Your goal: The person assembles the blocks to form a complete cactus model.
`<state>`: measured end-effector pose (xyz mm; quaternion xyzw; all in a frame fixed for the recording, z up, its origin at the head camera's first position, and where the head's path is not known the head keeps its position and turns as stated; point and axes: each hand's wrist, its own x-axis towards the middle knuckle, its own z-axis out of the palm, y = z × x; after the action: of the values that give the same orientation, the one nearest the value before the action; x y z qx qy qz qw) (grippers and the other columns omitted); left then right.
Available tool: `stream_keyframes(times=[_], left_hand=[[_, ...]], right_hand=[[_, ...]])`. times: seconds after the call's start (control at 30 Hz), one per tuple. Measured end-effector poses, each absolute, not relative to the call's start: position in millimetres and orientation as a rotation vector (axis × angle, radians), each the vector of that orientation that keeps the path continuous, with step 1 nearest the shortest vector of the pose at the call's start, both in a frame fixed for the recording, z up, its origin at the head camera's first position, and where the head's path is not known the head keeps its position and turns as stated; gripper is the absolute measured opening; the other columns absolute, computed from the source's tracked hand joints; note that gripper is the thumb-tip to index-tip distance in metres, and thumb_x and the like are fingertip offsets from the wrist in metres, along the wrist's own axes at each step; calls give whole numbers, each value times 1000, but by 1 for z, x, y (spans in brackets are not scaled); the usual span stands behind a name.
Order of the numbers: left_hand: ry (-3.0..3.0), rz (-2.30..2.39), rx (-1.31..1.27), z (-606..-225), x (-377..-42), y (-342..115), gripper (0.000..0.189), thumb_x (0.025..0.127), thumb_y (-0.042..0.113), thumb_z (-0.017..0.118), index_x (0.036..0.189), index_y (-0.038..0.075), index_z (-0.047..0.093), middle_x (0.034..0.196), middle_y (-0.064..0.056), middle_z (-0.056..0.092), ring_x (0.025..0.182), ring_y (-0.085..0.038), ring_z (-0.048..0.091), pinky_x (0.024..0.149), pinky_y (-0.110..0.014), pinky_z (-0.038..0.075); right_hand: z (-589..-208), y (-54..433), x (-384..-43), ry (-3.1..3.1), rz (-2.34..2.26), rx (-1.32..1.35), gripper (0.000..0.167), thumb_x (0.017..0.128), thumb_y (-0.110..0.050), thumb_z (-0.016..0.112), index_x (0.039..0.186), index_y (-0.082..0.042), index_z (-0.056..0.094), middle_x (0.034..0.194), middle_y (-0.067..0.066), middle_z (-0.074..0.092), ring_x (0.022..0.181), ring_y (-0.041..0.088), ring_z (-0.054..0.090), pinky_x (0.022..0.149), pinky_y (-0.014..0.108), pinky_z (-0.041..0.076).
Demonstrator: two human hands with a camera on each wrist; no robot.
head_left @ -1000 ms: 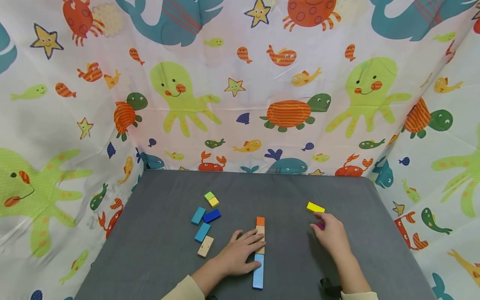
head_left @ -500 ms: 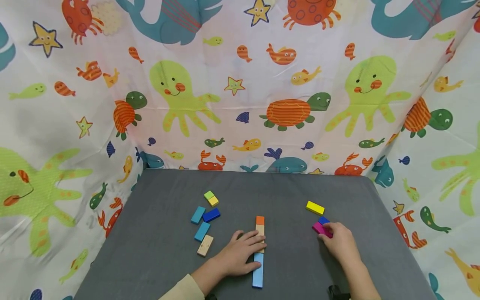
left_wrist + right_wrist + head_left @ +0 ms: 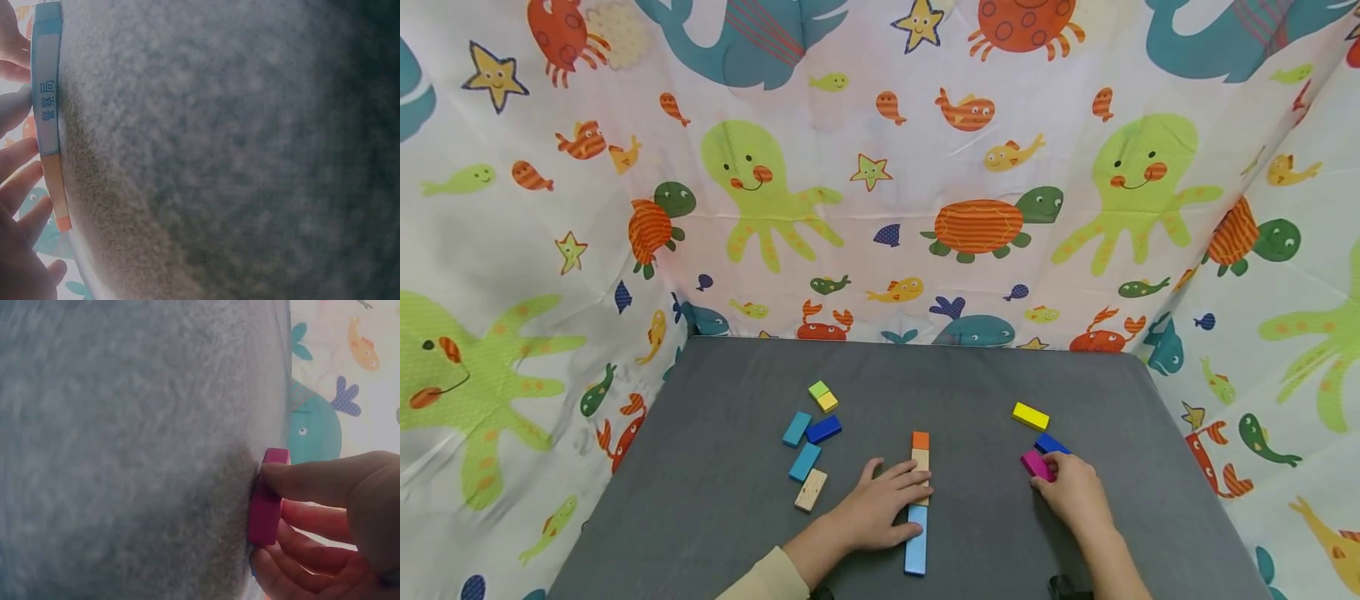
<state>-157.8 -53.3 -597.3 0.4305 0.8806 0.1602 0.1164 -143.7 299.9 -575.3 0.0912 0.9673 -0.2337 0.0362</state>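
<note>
My left hand [image 3: 883,508] rests along a straight row of blocks, its fingers spread over a plain wooden block [image 3: 921,459] and its thumb on the light blue block [image 3: 916,557]. An orange end piece [image 3: 921,440] tops this row. In the left wrist view, printed characters show on the side of the blue block [image 3: 47,81]. Over at the right, my right hand [image 3: 1078,492] pinches a magenta block [image 3: 1037,465] between thumb and fingers. The right wrist view shows the thumb on one side of that magenta block [image 3: 265,515]. Just behind it lies a dark blue block [image 3: 1051,444].
A yellow block [image 3: 1031,415] lies behind the dark blue one. Left of the row are a green-and-yellow piece [image 3: 823,397], a dark blue block [image 3: 823,429], teal blocks [image 3: 805,461] and a wooden block [image 3: 810,491]. A printed curtain [image 3: 880,250] borders the grey table [image 3: 715,517].
My right hand has drawn back toward me and right from near the yellow block. The magenta block and the dark blue block, mostly covered before, now show. The left hand stays put.
</note>
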Motion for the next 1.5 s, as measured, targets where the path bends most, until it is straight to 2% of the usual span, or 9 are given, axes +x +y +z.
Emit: stream_keyframes(times=[0.37,0.57,1.07,1.5], left_hand=[[2585,469,1261,-595,-158,-54,57,99,51,58,151,30,48,163,11,34,154,-19,23,112,-69,21],[2602,444,1249,-593,-159,-54,56,98,52,59,149,31,49,162,11,36,153,-18,25,112,-69,21],[2622,438,1275,-594,-158,-54,56,98,52,59,148,31,51,161,11,37,153,-18,26,111,-69,23],[2621,431,1282,-591,-155,-53,55,98,53,59,148,31,51,160,11,38,152,-19,27,109,-70,25]], right_hand=[[-568,266,-151,3079,-862,-41,36,84,-11,80,118,-6,71,115,14,67,97,27,62,88,50,54],[-570,242,-161,3093,-891,-192,33,84,-8,81,116,-8,73,111,11,69,92,23,62,84,45,54],[-576,198,-168,2996,-869,-285,30,83,-12,83,112,-15,74,106,0,68,92,15,60,90,43,55],[-584,189,-166,2954,-845,-363,30,83,-12,82,112,-14,74,106,-1,67,93,16,59,89,44,53]])
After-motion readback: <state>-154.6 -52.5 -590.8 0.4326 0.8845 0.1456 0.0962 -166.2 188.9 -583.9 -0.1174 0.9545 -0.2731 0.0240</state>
